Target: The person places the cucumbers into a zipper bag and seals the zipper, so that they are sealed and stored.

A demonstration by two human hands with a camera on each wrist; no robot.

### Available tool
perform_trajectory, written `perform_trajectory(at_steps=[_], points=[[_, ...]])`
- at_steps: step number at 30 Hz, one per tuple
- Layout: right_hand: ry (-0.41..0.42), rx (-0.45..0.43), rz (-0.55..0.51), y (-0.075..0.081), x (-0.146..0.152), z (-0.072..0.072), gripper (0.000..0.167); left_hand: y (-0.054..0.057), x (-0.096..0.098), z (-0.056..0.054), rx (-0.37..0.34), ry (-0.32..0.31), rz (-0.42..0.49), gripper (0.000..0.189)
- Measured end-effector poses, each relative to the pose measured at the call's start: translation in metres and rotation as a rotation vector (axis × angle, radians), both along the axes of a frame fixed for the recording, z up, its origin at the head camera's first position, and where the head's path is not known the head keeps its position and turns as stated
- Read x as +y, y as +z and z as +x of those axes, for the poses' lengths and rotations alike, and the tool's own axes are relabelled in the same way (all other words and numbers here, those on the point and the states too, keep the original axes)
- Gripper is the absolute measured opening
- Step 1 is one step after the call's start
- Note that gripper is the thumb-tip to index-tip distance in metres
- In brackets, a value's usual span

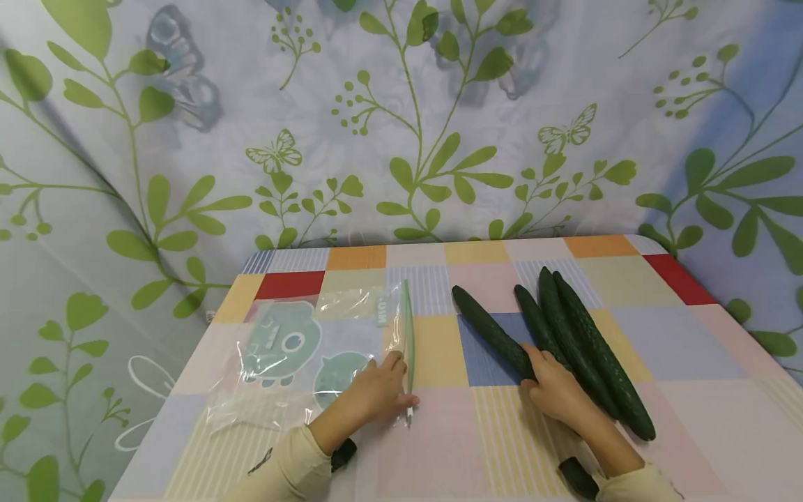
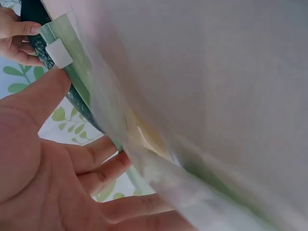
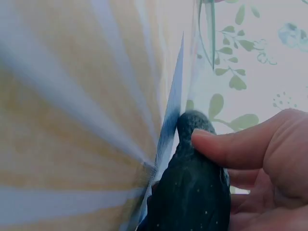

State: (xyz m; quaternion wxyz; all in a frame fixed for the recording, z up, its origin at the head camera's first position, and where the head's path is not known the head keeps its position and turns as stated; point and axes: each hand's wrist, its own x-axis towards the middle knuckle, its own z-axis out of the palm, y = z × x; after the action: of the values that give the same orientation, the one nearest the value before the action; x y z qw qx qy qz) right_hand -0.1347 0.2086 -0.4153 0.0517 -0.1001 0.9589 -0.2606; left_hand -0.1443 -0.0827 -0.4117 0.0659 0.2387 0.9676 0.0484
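Observation:
A cucumber point(image 1: 491, 329) lies slanted near the middle of the table, and my right hand point(image 1: 558, 390) grips its near end. The right wrist view shows the thumb point(image 3: 226, 144) across the tip of that dark green cucumber point(image 3: 190, 192). My left hand point(image 1: 373, 390) rests at the mouth of a clear zip bag point(image 1: 282, 404) with green cartoon prints. In the left wrist view its fingers point(image 2: 101, 168) are spread and fairly straight along the bag's edge, partly behind the film. The thumb touches the white slider point(image 2: 58, 53) on the green zip strip point(image 2: 79, 84).
Three more cucumbers point(image 1: 577, 341) lie side by side, just right of the gripped one. A patchwork-patterned cloth point(image 1: 439, 446) covers the table. Behind the table's far edge hangs a leaf-print curtain point(image 1: 351, 160). The bag lies flat on the left part of the table.

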Motion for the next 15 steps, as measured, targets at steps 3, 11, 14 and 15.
perform_trajectory(at_steps=[3, 11, 14, 15], points=[[0.018, 0.023, -0.014, -0.0004, -0.0006, 0.0024, 0.060, -0.0014, 0.0008, -0.0003, 0.030, -0.016, -0.015, 0.057], [0.122, 0.089, -0.048, 0.0049, -0.0029, 0.0091, 0.058, -0.0013, 0.0014, -0.0002, 0.049, -0.002, -0.021, 0.059], [0.172, 0.116, -0.047, 0.0057, -0.0040, 0.0095, 0.057, -0.0018, 0.0015, -0.0008, 0.042, 0.020, -0.019, 0.062], [0.184, 0.123, -0.040, 0.0060, -0.0043, 0.0092, 0.057, -0.0019, 0.0016, -0.0011, 0.040, 0.026, -0.022, 0.063]])
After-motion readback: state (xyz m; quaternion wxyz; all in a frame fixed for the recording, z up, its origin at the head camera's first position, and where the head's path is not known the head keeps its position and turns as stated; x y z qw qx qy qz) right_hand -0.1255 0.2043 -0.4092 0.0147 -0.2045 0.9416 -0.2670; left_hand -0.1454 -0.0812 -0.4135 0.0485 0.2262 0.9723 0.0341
